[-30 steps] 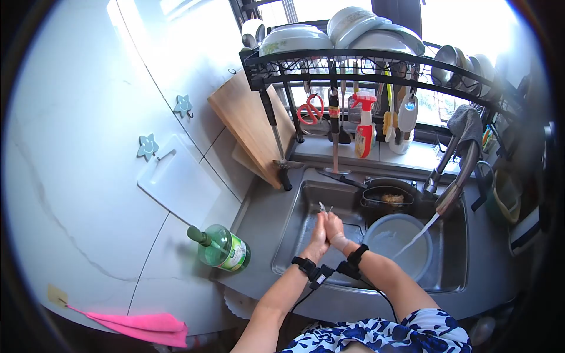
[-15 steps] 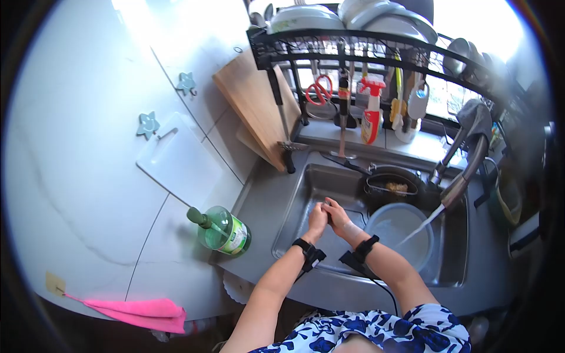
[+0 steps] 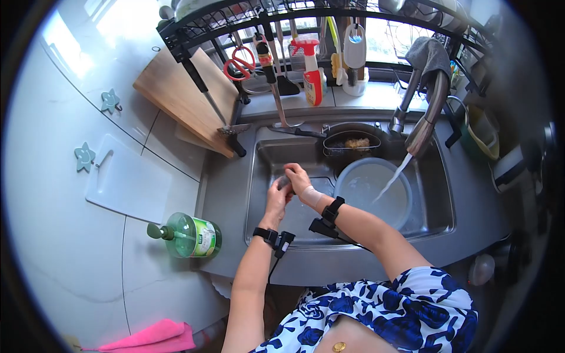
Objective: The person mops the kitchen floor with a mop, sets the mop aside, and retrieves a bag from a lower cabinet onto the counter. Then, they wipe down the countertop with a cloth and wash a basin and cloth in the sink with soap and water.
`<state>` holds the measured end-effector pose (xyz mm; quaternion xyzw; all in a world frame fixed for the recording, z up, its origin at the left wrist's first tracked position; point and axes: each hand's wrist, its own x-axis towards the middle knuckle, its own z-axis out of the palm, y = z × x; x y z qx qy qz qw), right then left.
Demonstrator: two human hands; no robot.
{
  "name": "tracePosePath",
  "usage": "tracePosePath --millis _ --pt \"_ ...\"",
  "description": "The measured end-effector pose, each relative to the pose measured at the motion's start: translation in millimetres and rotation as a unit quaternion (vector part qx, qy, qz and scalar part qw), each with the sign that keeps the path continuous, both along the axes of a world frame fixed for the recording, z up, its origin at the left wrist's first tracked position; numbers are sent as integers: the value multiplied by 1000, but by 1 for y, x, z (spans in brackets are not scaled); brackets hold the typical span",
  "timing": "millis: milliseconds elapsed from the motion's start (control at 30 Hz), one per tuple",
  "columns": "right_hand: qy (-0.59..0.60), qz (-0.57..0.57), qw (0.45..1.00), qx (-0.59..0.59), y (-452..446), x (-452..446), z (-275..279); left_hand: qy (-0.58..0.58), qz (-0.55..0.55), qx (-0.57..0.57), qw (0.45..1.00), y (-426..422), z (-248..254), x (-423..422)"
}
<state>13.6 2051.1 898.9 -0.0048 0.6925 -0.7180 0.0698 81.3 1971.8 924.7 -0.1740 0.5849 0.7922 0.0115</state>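
My left hand [image 3: 277, 201] is over the left part of the metal sink [image 3: 306, 234], its fingers closed around a small grey object [image 3: 284, 181]. Against it, my right hand [image 3: 299, 179] has its fingers curled over the top of the same object. Most of that object is hidden, so its kind cannot be made out. Right of my hands, a round pale basin [image 3: 374, 197] full of cloudy water stands in the sink. Water runs into it from the faucet [image 3: 425, 125].
A dark strainer basket [image 3: 352, 143] with food scraps sits at the sink's back. Left of the sink stands a green soap pump bottle [image 3: 193, 235]. Behind are a wooden cutting board [image 3: 187, 97], a red spray bottle [image 3: 312, 76] and a dish rack [image 3: 235, 23] with hanging utensils.
The camera view has shifted, so the sink and counter appear further up and left. My hands stay together over the sink, and the grey object now shows between them. Water still runs.
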Motion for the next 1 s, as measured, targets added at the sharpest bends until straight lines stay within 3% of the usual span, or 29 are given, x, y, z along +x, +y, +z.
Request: tracePosePath --millis 67,100,200,233,300,400,433,500,567,633,667,733,800,833,900,967,1000 --pt "77 51 992 83 -6 16 13 -27 50 64 996 -4 3 -7" --pt "119 19 980 158 -6 29 21 -21 97 55 994 6 16 -6" --pt "3 45 978 203 4 19 23 -87 -44 -17 995 -11 -2 -3" --pt "46 62 965 250 5 14 16 -111 -53 -64 990 -9 -1 -3" --pt "125 97 925 346 10 7 -7 -88 -59 -29 994 2 11 2" --pt "124 125 879 443 12 4 3 -17 -50 12 999 14 21 1" --pt "136 119 889 420 17 13 28 4 -52 18 998 14 18 -2" --pt "95 95 909 394 9 12 20 22 -27 37 999 12 12 -1" --pt "127 123 904 389 4 6 17 48 28 -103 993 4 -4 -12" --pt "75 123 923 357 3 15 21 50 104 -245 962 7 -4 -14" --pt "50 123 931 341 4 21 33 45 108 -259 959 5 -7 -15" --pt "117 135 926 332 12 31 41 35 115 -287 950 -3 -24 -22" --pt "211 150 906 335 14 34 30 -7 123 -87 989 -11 -44 -29" --pt "191 188 898 349 16 37 35 -37 108 12 993 -18 -52 -31" --pt "244 197 893 322 15 49 36 -100 64 196 973 -38 -71 -35" --pt "253 178 907 287 11 55 33 -86 33 228 969 -36 -52 -28" --pt "302 178 885 308 8 53 32 -77 20 245 966 -35 -41 -25"
